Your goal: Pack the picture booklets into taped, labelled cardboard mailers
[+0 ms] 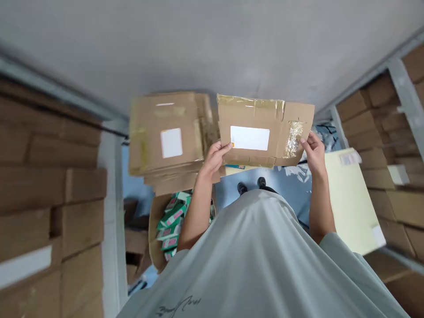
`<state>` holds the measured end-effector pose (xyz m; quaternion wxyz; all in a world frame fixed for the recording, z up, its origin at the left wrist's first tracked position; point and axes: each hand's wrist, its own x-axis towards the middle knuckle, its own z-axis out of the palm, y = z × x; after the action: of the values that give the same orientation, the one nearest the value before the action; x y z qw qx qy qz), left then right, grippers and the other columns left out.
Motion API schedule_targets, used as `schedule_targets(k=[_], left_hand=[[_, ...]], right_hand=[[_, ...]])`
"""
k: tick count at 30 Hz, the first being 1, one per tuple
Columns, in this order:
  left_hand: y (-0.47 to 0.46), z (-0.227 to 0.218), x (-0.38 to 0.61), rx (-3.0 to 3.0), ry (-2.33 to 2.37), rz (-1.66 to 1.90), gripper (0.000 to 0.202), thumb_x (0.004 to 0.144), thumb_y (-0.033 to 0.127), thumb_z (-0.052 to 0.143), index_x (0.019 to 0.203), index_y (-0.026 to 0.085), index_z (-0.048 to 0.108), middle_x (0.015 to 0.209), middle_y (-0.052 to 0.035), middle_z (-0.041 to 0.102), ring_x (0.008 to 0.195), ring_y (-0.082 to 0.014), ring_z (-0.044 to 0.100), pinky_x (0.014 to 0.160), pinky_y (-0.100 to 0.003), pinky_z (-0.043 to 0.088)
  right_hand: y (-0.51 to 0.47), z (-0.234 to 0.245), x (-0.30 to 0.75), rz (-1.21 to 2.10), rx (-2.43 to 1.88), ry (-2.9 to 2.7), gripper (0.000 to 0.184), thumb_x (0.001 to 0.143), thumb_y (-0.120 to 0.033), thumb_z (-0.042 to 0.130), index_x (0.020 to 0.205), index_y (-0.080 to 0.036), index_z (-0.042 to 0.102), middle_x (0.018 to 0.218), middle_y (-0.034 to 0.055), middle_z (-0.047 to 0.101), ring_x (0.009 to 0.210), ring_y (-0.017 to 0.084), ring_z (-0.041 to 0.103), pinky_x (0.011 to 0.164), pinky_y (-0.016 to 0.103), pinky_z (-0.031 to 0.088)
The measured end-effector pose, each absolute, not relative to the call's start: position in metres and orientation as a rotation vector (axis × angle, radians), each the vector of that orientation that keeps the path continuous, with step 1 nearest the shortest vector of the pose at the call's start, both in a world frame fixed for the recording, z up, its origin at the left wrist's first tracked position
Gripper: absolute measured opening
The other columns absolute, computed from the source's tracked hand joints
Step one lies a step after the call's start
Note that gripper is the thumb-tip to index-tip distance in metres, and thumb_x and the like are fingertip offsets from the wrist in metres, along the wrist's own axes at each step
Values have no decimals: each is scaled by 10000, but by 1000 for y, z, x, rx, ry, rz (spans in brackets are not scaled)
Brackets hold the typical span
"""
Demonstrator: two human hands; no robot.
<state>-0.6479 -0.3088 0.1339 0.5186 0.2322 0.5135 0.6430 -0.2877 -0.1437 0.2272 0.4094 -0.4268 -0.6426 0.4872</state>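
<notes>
A flattened cardboard box (251, 115) is held up in front of me, with a white label and shiny brown tape on it. My left hand (215, 158) grips its lower left edge, thumb on the front beside the label. At the right end, my right hand (313, 151) pinches the edge close to a crumpled patch of tape. To the left lies a stack of flattened cardboard boxes (188, 110), the top one bearing a white label. The held box overlaps the right side of that stack in view.
Below the stack stands an open carton (156, 247) of green and pink small boxes (172, 221). Shelves of cardboard boxes (82, 225) line the left, with more boxes (374, 163) at right. A pale yellow board (347, 198) is beside my right arm. White scraps (298, 173) litter the blue floor.
</notes>
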Motion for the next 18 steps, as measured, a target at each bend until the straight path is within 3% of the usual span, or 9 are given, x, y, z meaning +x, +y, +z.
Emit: schedule_targets(k=[4, 7, 10, 14, 18], left_hand=[[-230, 132, -566, 934, 1161, 1287, 712, 806, 787, 985, 1187, 208, 820, 1221, -120, 900, 1269, -364, 828, 1159, -507, 663], [-186, 131, -489, 1134, 1085, 1184, 725, 836, 769, 977, 1277, 228, 782, 1381, -144, 862, 1360, -348, 794, 1222, -495, 635], [-155, 132, -402, 1154, 1020, 1107, 684, 842, 618, 1012, 1343, 225, 761, 1447, -174, 827, 1425, -350, 768, 1274, -506, 607], [-125, 133, -274, 1050, 1016, 992, 529, 804, 364, 1040, 1253, 231, 793, 1369, -149, 846, 1446, -347, 761, 1317, -519, 582], [-105, 135, -146, 1031, 1004, 935, 465, 794, 268, 1043, 1189, 229, 801, 1344, -137, 845, 1484, -327, 739, 1354, -486, 546]], right_hand=[[-195, 211, -177, 1054, -1311, -1317, 625, 881, -727, 978, 1275, -293, 762, 1179, 63, 916, 1141, 277, 871, 1042, 416, 697], [-239, 192, -98, 882, -1433, -1104, 633, 846, -752, 981, 1212, -291, 746, 1180, 64, 907, 1122, 265, 859, 1030, 400, 687], [-283, 175, -29, 711, -1526, -938, 659, 819, -797, 961, 1165, -285, 732, 1191, 79, 893, 1118, 273, 845, 1024, 412, 682], [-324, 157, 52, 546, -1612, -759, 685, 801, -843, 921, 1138, -286, 705, 1180, 99, 876, 1113, 292, 832, 1044, 452, 675], [-343, 138, 133, 478, -1686, -678, 665, 828, -851, 848, 1121, -288, 650, 1183, 113, 860, 1144, 304, 822, 1086, 489, 668]])
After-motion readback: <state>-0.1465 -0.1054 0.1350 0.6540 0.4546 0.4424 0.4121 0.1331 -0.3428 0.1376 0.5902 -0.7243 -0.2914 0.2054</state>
